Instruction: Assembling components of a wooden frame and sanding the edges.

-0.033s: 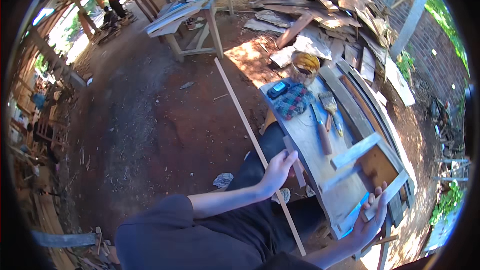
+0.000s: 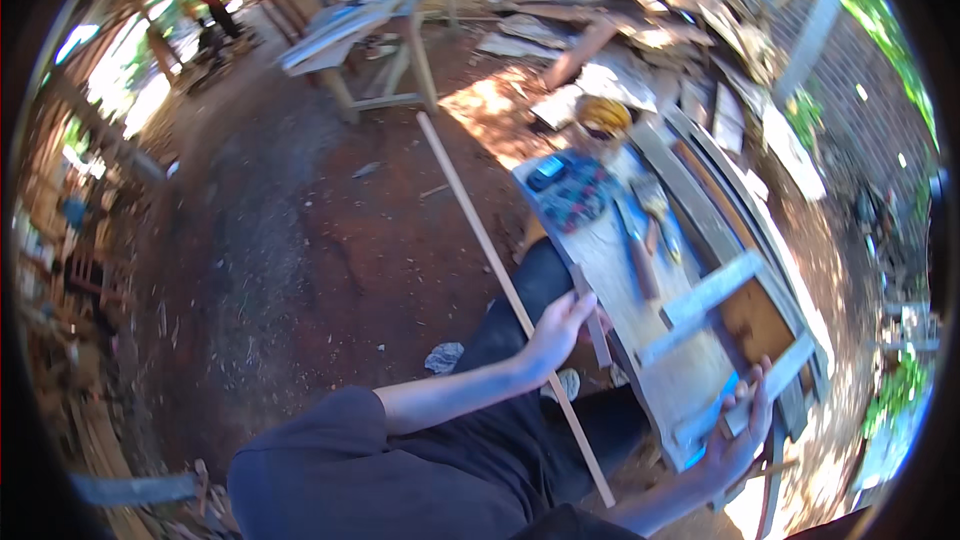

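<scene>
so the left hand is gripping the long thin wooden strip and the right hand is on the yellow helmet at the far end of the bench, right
Not quite. The left hand does grip the long thin wooden strip, but in the head view the right hand is on the pale wooden frame, far from the yellow helmet.

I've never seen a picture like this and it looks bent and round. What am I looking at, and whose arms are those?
There is no machine here. A person wears a wide-angle camera on the head; it looks down and bends straight edges. The arms coming from below are that person's own. The left hand grips a long thin wooden strip that slants across the red dirt ground. The right hand rests on the near corner of a pale wooden frame lying on a workbench. Farther along the bench lie a patterned cloth, some hand tools and a yellow bowl.
</scene>
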### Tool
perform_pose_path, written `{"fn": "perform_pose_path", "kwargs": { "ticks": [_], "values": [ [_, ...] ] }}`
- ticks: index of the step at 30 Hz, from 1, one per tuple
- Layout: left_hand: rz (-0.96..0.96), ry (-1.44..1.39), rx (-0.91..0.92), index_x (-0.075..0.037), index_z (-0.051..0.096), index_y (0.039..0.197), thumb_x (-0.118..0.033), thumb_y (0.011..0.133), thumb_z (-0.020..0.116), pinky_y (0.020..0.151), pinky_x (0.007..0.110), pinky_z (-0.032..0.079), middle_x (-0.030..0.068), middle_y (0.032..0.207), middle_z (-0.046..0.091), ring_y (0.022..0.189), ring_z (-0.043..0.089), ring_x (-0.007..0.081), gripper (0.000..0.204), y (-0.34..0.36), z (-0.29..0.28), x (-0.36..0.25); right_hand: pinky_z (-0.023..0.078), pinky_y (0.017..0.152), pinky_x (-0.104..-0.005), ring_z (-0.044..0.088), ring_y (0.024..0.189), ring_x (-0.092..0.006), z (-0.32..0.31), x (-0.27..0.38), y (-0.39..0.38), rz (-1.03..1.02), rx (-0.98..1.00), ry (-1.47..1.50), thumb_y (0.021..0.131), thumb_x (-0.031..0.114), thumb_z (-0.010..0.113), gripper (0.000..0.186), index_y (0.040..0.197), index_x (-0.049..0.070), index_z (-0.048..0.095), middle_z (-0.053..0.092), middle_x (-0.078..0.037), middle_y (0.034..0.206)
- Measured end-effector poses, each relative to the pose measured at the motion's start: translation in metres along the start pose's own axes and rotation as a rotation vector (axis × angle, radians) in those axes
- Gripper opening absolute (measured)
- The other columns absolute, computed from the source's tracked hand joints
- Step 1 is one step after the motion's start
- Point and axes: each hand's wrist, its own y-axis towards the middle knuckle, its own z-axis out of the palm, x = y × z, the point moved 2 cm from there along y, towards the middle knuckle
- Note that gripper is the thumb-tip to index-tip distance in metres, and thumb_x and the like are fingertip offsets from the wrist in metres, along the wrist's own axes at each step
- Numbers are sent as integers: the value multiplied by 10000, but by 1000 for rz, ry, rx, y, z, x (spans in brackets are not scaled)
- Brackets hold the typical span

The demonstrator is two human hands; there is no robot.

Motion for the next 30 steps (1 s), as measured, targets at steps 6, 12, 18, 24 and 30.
{"fn": "perform_pose_path", "kwargs": {
  "ticks": [6, 12, 18, 24, 30],
  "values": [
    [-103, -432, 520, 83, 541, 1312, -374, 1132, 330, 1165, 530, 394, 272, 1361, 608, 1275, 605, 393, 534, 26, 32, -45, 592, 534, -267, 651, 632, -123, 42, -41, -14, 74, 127, 135, 1054, 185, 562, 455, 1447, -25, 470, 623, -205, 1329],
    [36, -324, 691, -55, 595, 1057, -363, 1132, 355, 1007, 520, 533, 355, 1395, 536, 1214, 628, 457, 398, 19, 80, -66, 589, 571, -294, 649, 677, -140, 4, -56, -20, -32, 143, 332, 1072, 244, 542, 541, 1511, -24, 374, 534, -243, 1452],
    [78, 84, 620, -19, 604, 1091, -342, 1123, 421, 931, 441, 562, 279, 1260, 641, 1090, 687, 319, 373, 2, 98, -61, 561, 621, -280, 629, 727, -122, -25, -121, -19, 120, 229, 625, 1073, 295, 550, 628, 1567, 10, 289, 467, -180, 1544],
    [48, 96, 718, 33, 616, 1204, -122, 1079, 553, 888, 228, 499, 85, 1124, 691, 991, 634, 79, 209, -26, 134, -26, 519, 494, -237, 618, 705, -92, -57, -123, -7, 189, 19, 208, 1059, 229, 577, 638, 1573, 14, 264, 622, -171, 1300],
    [-2, 155, 704, 25, 641, 1212, -203, 1067, 590, 939, 282, 510, 157, 1360, 574, 1064, 640, 113, 275, -23, 150, 7, 571, 744, -243, 696, 892, -144, -60, -155, 21, -25, -83, -235, 960, 89, 662, 452, 1386, -41, 581, 705, -122, 1118]
  ]
}}
